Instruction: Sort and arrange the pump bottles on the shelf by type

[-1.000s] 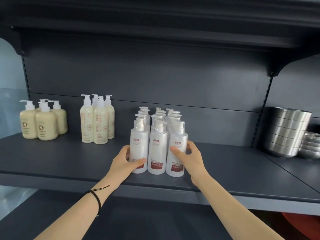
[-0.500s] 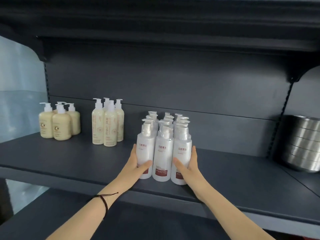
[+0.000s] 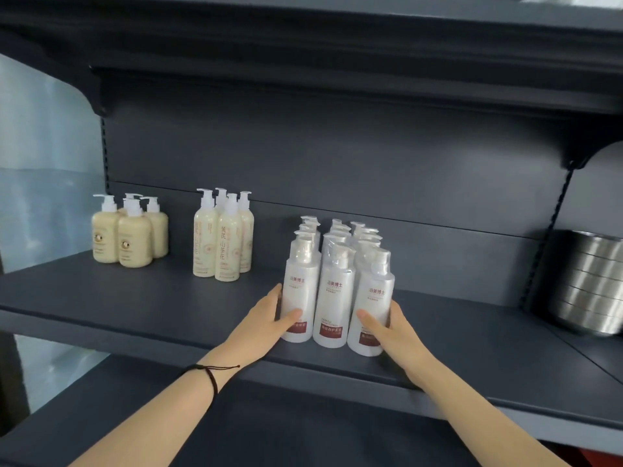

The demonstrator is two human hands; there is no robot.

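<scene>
On the dark grey shelf [image 3: 101, 298], a block of white pump bottles [image 3: 333, 281] with red labels stood upright in three rows near the front edge. The left hand [image 3: 266, 323] pressed against the left front bottle, fingers curved round its side and thumb across the label; the right hand [image 3: 387, 328] cupped the right front bottle likewise. Further left stood four tall cream pump bottles [image 3: 222, 237], then four squat beige pump bottles [image 3: 129, 234]. Stacked steel bowls [image 3: 586, 281] sat at the right.
</scene>
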